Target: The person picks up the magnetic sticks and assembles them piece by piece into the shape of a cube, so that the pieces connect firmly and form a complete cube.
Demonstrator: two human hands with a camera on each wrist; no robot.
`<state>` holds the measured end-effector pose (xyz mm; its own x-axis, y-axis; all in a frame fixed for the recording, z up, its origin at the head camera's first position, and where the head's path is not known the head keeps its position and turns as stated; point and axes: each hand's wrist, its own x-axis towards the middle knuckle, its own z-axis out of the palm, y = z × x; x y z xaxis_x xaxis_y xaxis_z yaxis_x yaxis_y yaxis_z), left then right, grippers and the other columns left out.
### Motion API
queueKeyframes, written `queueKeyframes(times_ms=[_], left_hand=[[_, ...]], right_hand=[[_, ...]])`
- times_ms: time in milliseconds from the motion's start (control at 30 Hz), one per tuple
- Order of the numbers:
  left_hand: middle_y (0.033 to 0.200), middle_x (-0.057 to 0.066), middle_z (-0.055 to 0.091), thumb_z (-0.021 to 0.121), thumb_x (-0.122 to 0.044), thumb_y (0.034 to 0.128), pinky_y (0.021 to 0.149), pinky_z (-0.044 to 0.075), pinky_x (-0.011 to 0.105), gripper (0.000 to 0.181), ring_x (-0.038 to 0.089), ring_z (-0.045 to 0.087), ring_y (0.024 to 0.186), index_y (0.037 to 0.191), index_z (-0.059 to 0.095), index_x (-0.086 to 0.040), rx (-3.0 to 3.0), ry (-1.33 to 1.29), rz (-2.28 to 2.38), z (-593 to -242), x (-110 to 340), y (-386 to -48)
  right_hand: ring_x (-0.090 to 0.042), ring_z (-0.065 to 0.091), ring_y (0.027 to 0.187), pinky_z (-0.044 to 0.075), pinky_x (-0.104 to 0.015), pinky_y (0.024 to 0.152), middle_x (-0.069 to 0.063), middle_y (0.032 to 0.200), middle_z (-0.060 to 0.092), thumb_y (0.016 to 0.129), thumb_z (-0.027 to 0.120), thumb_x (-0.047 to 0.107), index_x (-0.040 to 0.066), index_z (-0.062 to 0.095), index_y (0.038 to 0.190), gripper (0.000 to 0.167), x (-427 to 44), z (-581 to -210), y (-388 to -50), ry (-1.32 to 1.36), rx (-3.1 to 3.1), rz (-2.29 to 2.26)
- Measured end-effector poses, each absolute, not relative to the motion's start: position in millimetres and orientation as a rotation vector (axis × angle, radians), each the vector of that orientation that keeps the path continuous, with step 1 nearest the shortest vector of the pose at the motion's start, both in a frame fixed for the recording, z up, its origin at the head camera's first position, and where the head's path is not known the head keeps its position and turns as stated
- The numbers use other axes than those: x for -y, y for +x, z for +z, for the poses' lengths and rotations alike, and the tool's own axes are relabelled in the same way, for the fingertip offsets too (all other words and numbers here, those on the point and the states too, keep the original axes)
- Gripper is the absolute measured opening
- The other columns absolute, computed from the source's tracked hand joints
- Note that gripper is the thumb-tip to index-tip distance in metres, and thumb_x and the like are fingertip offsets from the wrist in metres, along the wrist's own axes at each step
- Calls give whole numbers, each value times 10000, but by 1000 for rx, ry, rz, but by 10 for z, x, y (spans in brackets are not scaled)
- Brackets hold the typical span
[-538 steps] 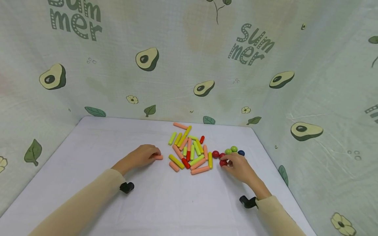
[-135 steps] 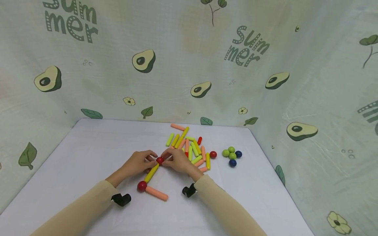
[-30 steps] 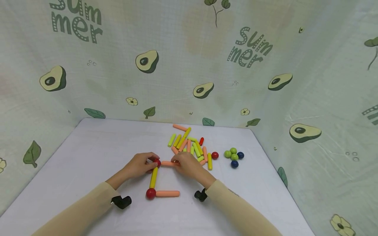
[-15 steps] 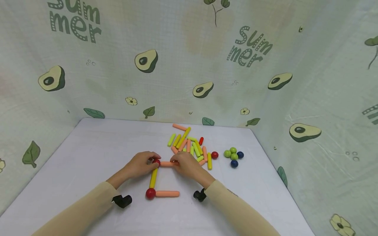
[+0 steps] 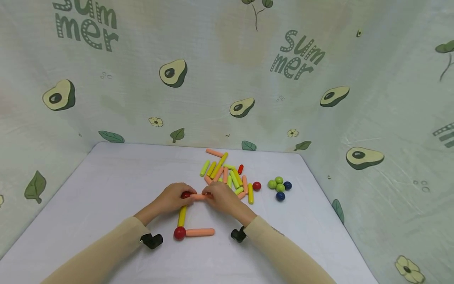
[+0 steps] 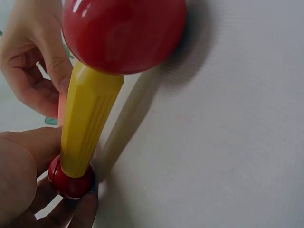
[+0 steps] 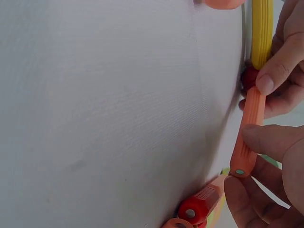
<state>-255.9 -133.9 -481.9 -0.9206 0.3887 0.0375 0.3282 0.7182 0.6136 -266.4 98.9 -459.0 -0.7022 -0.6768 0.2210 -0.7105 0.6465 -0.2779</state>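
My left hand grips a red ball, its thumb also over the near end of a salmon rod. That rod's other end is pinched by my right hand, the rod meeting the ball from the right. A yellow ridged rod runs from this ball to a nearer red ball, as the left wrist view also shows. From the nearer ball a second salmon rod lies rightward on the table. A small pale disc shows at the held rod's end in the right wrist view.
Behind my right hand lies a loose pile of yellow rods, salmon, lime and red ones. A single red ball sits beside it. Farther right are several green balls and two dark blue balls. A printed cloth hangs behind the table.
Red balls, a yellow rod and salmon rods have come together at the left centre. Most recently, my left thumb has shifted rightward onto the rod's end while my right hand keeps its pinch.
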Motion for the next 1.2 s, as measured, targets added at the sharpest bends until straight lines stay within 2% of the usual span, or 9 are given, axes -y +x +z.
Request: queueKeyframes(times_ms=[200, 333, 500, 667, 833, 900, 1067, 1200], left_hand=[[1059, -37, 711, 785, -215, 981, 830, 500, 358, 164, 153, 572, 914, 1143, 785, -190, -2832, 575, 970, -4852, 1370, -2555], [1072, -35, 709, 782, -220, 984, 848, 508, 368, 162, 164, 577, 941, 1145, 783, -199, -2825, 560, 963, -4849, 1374, -2553], [1099, -32, 710, 773, -225, 993, 882, 521, 396, 168, 170, 583, 966, 1158, 779, -202, -2829, 547, 953, -4833, 1382, -2536], [1102, -35, 709, 772, -232, 994, 878, 521, 387, 174, 168, 581, 967, 1167, 778, -205, -2829, 543, 949, -4833, 1397, -2530], [1111, -34, 704, 766, -241, 1000, 887, 518, 397, 187, 173, 580, 977, 1182, 772, -202, -2823, 552, 952, -4799, 1410, -2512], [1114, -32, 705, 765, -244, 1001, 893, 518, 400, 191, 176, 581, 981, 1187, 772, -200, -2822, 553, 950, -4793, 1413, -2506], [1114, -32, 705, 768, -245, 998, 897, 522, 399, 191, 179, 581, 982, 1185, 773, -204, -2823, 545, 935, -4803, 1426, -2501], [1117, -32, 703, 775, -245, 992, 914, 526, 409, 196, 185, 581, 989, 1185, 773, -212, -2824, 532, 933, -4815, 1438, -2500]], right_hand=[[-160, 681, 951, 576, -260, 868, -11, 1088, 773, 991, 772, 149, 104, 800, 1175, 192, -1072, -4534, -2660, 1120, 2862, 566], [-196, 659, 996, 574, -344, 885, -27, 1153, 754, 1015, 743, 189, 100, 772, 1240, 243, -1269, -4475, -2687, 1051, 2915, 575], [-242, 671, 1035, 575, -403, 906, -74, 1182, 752, 1014, 737, 163, 65, 762, 1259, 265, -1598, -4348, -2777, 919, 2964, 647], [-257, 667, 986, 588, -415, 873, -91, 1137, 736, 985, 760, 116, 55, 766, 1237, 260, -1985, -4283, -2892, 773, 2960, 617], [-258, 631, 904, 588, -412, 842, -162, 1135, 720, 955, 772, 58, 33, 765, 1214, 261, -2281, -4296, -2984, 651, 2941, 546], [-276, 631, 919, 590, -438, 876, -179, 1136, 712, 954, 770, 53, 23, 761, 1211, 259, -2363, -4319, -3007, 615, 2951, 514], [-324, 661, 1078, 566, -512, 999, -163, 1166, 712, 955, 762, 62, 22, 764, 1208, 256, -2494, -4400, -3047, 536, 3009, 455], [-324, 666, 1079, 562, -514, 998, -155, 1159, 726, 952, 765, 69, 36, 764, 1205, 255, -2540, -4458, -3063, 511, 3051, 440]])
